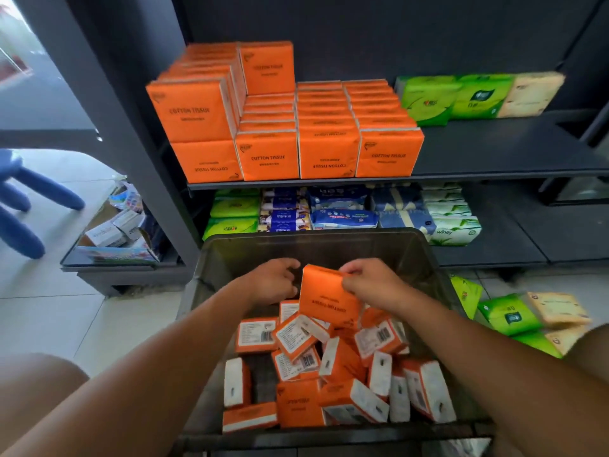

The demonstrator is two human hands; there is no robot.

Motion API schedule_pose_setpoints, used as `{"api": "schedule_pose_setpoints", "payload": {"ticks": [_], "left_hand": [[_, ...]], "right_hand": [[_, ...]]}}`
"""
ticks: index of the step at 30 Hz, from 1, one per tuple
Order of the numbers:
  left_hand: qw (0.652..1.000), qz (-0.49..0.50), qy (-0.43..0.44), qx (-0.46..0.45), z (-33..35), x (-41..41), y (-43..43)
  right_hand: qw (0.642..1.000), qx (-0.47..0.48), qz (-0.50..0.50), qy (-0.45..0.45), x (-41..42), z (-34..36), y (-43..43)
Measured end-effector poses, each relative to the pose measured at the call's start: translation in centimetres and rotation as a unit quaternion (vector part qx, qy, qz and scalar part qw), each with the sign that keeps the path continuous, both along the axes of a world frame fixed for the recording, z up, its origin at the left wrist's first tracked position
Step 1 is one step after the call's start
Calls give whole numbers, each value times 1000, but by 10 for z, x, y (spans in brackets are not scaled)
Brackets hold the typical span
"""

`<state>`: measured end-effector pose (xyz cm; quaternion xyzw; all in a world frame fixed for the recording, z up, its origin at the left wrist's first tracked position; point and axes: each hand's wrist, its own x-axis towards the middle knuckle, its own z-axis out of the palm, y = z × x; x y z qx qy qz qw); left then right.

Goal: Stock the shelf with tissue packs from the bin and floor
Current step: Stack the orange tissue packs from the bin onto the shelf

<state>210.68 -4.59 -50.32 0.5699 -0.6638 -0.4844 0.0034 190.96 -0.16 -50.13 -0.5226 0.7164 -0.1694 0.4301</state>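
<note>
A dark plastic bin (329, 239) stands before me, holding several loose orange tissue packs (296, 338). Above that pile my right hand (369, 285) grips the upper right edge of one orange pack (326, 298), held upright. My left hand (276, 280) hovers just left of this pack with its fingers curled, and whether it touches the pack I cannot tell. On the upper shelf (494, 150) orange packs (296, 127) stand in rows, stacked two high at the left. Green and beige packs (527, 321) lie on the floor to the right of the bin.
Green and beige packs (478, 95) sit at the right back of the upper shelf, with bare shelf in front of them. The lower shelf (494, 255) holds mixed green, blue and white packs (342, 212). A low platform with cartons (115, 235) and a blue stool (23, 206) are at the left.
</note>
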Motion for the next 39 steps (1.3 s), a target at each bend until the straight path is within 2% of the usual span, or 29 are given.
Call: {"api": "schedule_pose_setpoints", "payload": {"ticks": [4,8,13,15,17,22,31,39], "left_hand": [[998,-45,44,21,39,8,4],[993,-41,109,15,65,13,9],[969,63,234,-51,81,10,14],[957,106,258,-82,84,7,13],[949,131,267,-102,88,4,11],[938,155,281,-131,101,1,4],[915,165,321,-181,127,1,-21],[871,206,345,-282,141,-7,-55]], "right_hand": [[998,-44,-3,-41,-9,49,-1],[990,-94,-42,-99,-21,80,-1],[953,-152,-117,-235,-30,92,1],[925,-181,-133,-306,-31,95,4],[911,-203,-122,-338,-32,97,6],[916,-235,-69,-318,-27,102,3],[905,-292,-70,-301,-16,122,-33],[907,-311,-63,-276,-3,151,-100]]}}
